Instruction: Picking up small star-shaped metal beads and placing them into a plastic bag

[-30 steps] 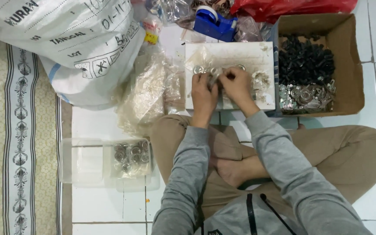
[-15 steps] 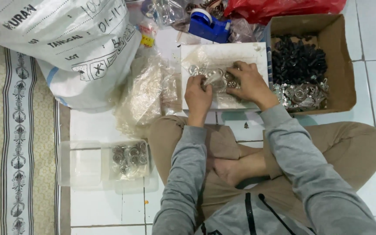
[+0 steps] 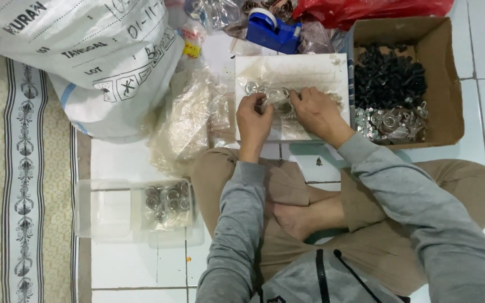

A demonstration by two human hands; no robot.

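Still bent over the white tray (image 3: 332, 67) on the tiled floor (image 3: 124, 163), as a second ago and half a second ago. Little moved in that time. Kept the left hand (image 3: 254, 120) at the tray's near edge, fingers curled and tips pressed together on something small and shiny. Drew the right hand (image 3: 318, 115) back in from slightly further right, so that its bent fingertips now meet the left's at the tray's middle. Pinching from both sides, apparently one of the metal rings (image 3: 252, 87) scattered there, perhaps inside a clear wrapper; too small to tell which. No reach made toward the cardboard box (image 3: 444, 73) just right of the tray, with its black parts (image 3: 391, 76) heaped at the far end and more ring pieces (image 3: 391, 120) at the near end. Likewise untouched: the clear container (image 3: 105, 210) by the left knee, holding a few metal pieces (image 3: 166, 202) in one compartment. Unchanged too the crumpled clear bags (image 3: 186, 123) left of the tray, the big white sack (image 3: 85, 56) beyond them, and the blue tape dispenser (image 3: 273, 28) past the tray's far edge. Judging from this, still fiddling with one small piece at the tray rather than fetching or setting anything aside.
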